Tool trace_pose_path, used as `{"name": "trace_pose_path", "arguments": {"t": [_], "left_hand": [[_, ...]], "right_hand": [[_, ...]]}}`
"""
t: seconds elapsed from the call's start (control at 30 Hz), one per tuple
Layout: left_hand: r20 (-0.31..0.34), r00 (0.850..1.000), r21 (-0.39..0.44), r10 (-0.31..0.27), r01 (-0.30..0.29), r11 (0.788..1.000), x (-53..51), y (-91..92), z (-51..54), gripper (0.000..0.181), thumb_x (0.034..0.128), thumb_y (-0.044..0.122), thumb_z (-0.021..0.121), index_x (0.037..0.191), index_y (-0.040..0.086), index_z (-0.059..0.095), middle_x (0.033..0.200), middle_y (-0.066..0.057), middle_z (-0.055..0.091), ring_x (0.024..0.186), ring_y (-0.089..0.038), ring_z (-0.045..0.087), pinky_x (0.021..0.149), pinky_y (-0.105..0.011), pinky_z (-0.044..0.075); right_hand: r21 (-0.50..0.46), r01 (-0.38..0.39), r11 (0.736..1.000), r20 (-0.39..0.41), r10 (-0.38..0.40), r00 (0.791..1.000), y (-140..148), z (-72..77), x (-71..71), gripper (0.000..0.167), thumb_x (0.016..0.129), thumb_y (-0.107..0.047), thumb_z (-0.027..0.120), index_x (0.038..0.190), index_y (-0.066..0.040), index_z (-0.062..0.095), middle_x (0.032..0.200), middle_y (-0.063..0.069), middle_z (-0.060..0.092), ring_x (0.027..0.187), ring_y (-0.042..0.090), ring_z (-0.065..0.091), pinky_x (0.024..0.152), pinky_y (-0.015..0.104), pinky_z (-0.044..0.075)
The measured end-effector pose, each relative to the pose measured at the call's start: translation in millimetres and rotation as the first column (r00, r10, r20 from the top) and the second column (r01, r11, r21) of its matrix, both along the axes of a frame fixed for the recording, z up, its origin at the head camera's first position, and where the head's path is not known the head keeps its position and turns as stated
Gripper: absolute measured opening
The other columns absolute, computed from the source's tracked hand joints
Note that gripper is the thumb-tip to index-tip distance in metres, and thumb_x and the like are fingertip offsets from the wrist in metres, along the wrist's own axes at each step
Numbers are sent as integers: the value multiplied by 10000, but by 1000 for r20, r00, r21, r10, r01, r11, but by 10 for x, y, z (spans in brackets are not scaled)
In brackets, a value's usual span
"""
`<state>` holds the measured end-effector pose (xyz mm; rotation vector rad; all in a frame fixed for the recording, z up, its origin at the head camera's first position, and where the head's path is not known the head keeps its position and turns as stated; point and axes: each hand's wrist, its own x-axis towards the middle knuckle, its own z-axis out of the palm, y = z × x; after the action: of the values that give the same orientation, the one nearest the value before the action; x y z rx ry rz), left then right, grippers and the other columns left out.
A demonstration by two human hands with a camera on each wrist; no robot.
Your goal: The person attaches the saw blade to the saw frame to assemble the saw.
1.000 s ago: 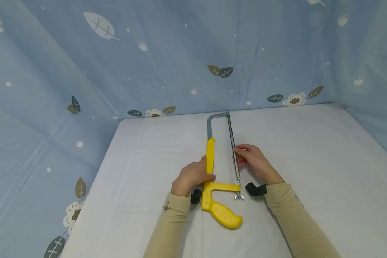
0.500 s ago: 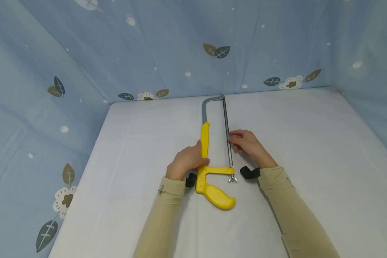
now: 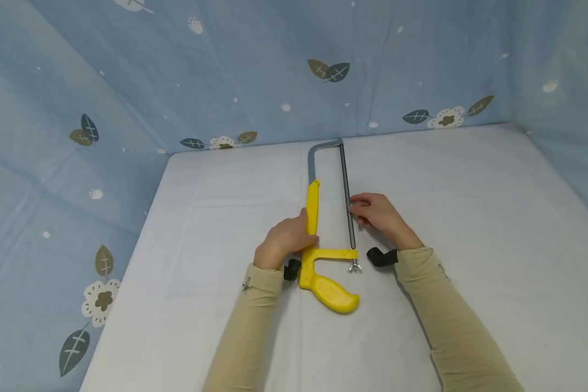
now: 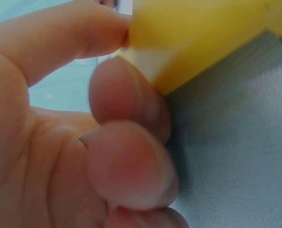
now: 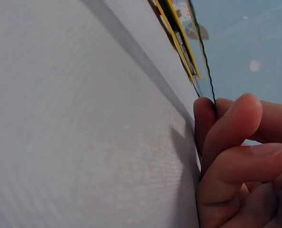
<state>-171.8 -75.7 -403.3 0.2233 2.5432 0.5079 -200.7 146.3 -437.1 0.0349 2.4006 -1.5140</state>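
So there's a blue curtain (image 3: 255,71) along the back, a white table (image 3: 220,188) in front of it, and the saw (image 3: 313,202) lying on the table near the middle, far end almost up at the curtain, grip (image 3: 334,295) toward the person. The left hand (image 3: 285,240) has its fingers curled round the yellow part of the saw just above the bracket (image 3: 332,254), so that's a real hold. The right hand (image 3: 376,212) is mostly closed up, pinching the blade (image 3: 345,179) between thumb and fingertip; the right wrist view shows the thin wavy edge running in between them. Best guess, the step in hand is seating the blade: its far end looks attached, and the near end sits right at the bracket, though it's too small to tell if it's actually hooked on. Next move probably calls for holding the saw steady, checking that near end, then taking the right hand to the wing nut (image 3: 355,267) to tighten up. Compared with a second ago, the near end used to stop short of the bracket with a metal stud showing between, and now that gap looks closed. Both hands have roughly the same spots.
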Motion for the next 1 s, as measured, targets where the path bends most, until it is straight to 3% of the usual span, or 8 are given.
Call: {"name": "trace_pose_path", "arguments": {"t": [0.27, 0.43, 0.6, 0.8, 1.0], "left_hand": [[9, 999, 14, 31, -31, 999, 2, -11, 20, 819, 831, 364, 563, 1445, 112, 83, 921, -76, 531, 623, -186, 502, 547, -279, 389], [9, 999, 15, 42, -43, 999, 21, -34, -3, 817, 829, 361, 563, 1445, 115, 86, 910, -75, 535, 603, -183, 503, 538, -281, 393], [-6, 999, 21, 43, -43, 999, 30, -51, -24, 809, 828, 360, 559, 1445, 115, 96, 899, -70, 538, 589, -174, 508, 533, -280, 401], [-14, 999, 28, 40, -39, 999, 38, -45, -9, 796, 830, 355, 560, 1443, 112, 114, 901, -66, 534, 587, -171, 509, 536, -277, 403], [-10, 999, 25, 32, -32, 999, 39, -10, -19, 800, 824, 360, 563, 1443, 116, 118, 860, -60, 539, 571, -167, 502, 525, -272, 398]], "right_hand": [[56, -2, 998, -18, 3, 1000, -38, 58, -5, 367, 865, -220, 567, 1198, -77, 505, 826, 97, 568, 510, 147, 481, 492, 260, 411], [37, 5, 999, -21, -4, 1000, -47, 36, 3, 382, 888, -259, 534, 1225, -84, 495, 921, 115, 571, 542, 166, 506, 497, 269, 425], [-39, 14, 999, -71, -16, 997, -12, 79, 12, 335, 904, -277, 512, 1154, -57, 553, 831, 117, 585, 547, 165, 519, 486, 271, 435], [-159, 9, 987, -169, -37, 985, 53, 237, 65, 305, 926, -223, 470, 1085, 6, 593, 694, 137, 553, 477, 172, 477, 447, 287, 418], [-183, 22, 983, -166, -53, 985, 40, 383, 151, 300, 931, -248, 456, 1049, -19, 609, 704, 129, 574, 514, 228, 494, 467, 303, 411]]}}
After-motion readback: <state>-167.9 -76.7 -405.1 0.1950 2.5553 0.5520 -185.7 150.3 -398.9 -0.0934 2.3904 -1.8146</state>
